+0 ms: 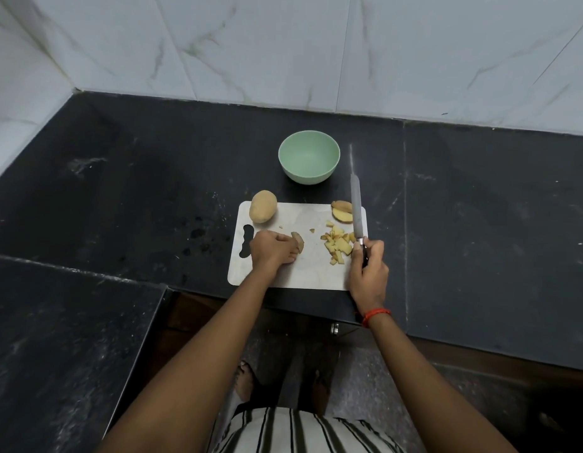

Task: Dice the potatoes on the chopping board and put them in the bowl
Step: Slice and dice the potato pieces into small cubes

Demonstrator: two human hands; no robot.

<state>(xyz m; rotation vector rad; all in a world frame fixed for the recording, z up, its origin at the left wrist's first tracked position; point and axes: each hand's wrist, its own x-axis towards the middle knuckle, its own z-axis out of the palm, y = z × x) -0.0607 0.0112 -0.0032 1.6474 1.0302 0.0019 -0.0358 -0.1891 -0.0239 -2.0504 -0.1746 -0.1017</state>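
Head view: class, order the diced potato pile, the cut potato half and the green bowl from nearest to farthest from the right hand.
1. Diced potato pile, just left of the right hand.
2. Cut potato half, at the board's far right corner.
3. Green bowl, beyond the board.

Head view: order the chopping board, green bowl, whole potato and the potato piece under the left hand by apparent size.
1. chopping board
2. green bowl
3. whole potato
4. potato piece, partly covered by the left hand, so its full size is unsure
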